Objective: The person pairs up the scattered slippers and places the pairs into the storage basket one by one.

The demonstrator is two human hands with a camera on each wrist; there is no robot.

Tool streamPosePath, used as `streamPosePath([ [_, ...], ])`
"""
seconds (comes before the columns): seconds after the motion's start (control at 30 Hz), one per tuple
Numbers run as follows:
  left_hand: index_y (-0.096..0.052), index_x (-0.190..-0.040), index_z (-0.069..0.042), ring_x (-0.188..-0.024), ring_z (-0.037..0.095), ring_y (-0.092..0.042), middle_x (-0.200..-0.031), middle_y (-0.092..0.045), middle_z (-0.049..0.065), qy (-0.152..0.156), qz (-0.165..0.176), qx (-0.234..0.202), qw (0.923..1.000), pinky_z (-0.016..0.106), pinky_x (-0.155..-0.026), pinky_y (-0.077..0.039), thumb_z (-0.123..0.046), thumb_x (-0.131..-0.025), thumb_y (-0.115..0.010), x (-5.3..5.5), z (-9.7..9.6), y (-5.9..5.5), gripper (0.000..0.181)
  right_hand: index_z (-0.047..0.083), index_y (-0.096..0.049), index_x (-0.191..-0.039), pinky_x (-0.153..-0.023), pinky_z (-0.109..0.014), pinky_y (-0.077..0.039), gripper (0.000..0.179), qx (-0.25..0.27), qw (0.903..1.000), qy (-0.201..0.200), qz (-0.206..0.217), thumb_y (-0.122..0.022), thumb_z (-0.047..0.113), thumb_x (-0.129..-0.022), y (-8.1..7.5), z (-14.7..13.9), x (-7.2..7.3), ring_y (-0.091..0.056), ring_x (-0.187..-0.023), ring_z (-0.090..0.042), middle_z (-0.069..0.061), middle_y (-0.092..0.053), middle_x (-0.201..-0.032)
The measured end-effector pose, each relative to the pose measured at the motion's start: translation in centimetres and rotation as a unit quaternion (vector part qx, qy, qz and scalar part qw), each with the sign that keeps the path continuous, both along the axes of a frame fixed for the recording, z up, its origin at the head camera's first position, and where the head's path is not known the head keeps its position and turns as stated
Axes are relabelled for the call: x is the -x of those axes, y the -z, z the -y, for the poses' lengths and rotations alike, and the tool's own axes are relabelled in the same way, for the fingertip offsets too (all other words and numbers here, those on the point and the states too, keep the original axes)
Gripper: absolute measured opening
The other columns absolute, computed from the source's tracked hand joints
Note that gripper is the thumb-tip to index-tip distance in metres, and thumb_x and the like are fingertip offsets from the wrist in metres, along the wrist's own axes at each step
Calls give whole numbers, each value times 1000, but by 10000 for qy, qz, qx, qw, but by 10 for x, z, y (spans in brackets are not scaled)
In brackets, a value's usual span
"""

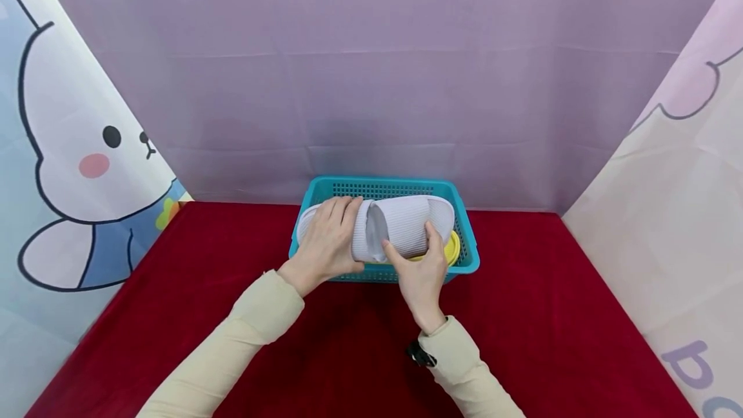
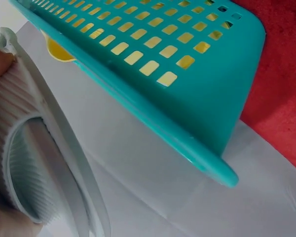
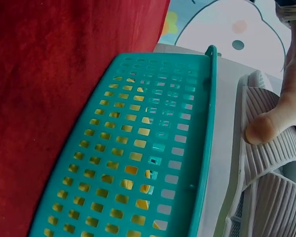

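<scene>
A pair of pale grey-white slippers (image 1: 408, 223) with ribbed straps is held lengthwise over a teal basket (image 1: 467, 244). Their straps sit side by side, toes pointing in opposite directions. My left hand (image 1: 326, 237) grips the left part from above, fingers over the strap. On the right part, my right hand (image 1: 422, 276) pinches the strap, its thumb near the grey strap opening. In the right wrist view, a digit presses on the ribbed strap (image 3: 264, 118). The left wrist view has the slipper (image 2: 74, 163) beside the basket rim (image 2: 153, 118). Yellow footwear (image 1: 454, 247) lies inside the basket.
The basket stands on a red cloth (image 1: 522, 315) near the back edge. Behind it hangs a plain purple-grey curtain (image 1: 371, 82). Cartoon-printed cloths flank the left (image 1: 64, 134) and right (image 1: 685, 199). A dark band (image 1: 420, 353) circles the right wrist.
</scene>
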State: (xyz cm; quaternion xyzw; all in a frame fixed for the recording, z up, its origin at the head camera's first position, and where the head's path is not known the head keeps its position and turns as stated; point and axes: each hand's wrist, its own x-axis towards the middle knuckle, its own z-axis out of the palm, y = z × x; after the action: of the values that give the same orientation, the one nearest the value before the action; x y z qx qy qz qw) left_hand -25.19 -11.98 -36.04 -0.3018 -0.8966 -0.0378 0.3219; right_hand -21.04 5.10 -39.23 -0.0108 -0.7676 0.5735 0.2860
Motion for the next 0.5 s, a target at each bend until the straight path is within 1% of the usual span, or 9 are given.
streamPosePath([
  [0.13, -39, -132, 2, -113, 29, -47, -123, -51, 16, -7, 50, 1, 10000, 40, -101, -37, -55, -45, -79, 2, 0, 1, 111, 5, -41, -133, -76, -44, -53, 78, 221, 9996, -106, -102, -78, 33, -70, -3, -3, 0, -54, -103, -24, -11, -53, -122],
  [0.3, -37, -134, 1, -115, 28, -46, -126, -50, 14, 102, 146, -111, 9998, 40, -102, -37, -56, -50, -74, 3, 2, 4, 108, 6, -44, -129, -72, -42, -52, 77, 455, 9984, -114, -306, -81, 31, -67, -9, -7, 2, -55, -98, -21, -10, -55, -116],
  [0.4, -37, -134, 0, -116, 27, -45, -128, -49, 13, 160, 156, -178, 9996, 41, -102, -37, -59, -50, -75, 5, 4, 5, 110, 5, -44, -129, -75, -41, -51, 77, 481, 9984, -88, -284, -81, 31, -67, -9, -8, 4, -55, -100, -21, -11, -54, -117],
  [0.5, -38, -134, -1, -116, 27, -45, -129, -49, 12, 244, 133, -234, 9993, 41, -101, -38, -63, -48, -76, 6, 6, 8, 113, 3, -43, -131, -84, -42, -49, 78, 439, 9990, -27, -85, -79, 34, -68, -8, -8, 4, -53, -108, -22, -12, -52, -123],
])
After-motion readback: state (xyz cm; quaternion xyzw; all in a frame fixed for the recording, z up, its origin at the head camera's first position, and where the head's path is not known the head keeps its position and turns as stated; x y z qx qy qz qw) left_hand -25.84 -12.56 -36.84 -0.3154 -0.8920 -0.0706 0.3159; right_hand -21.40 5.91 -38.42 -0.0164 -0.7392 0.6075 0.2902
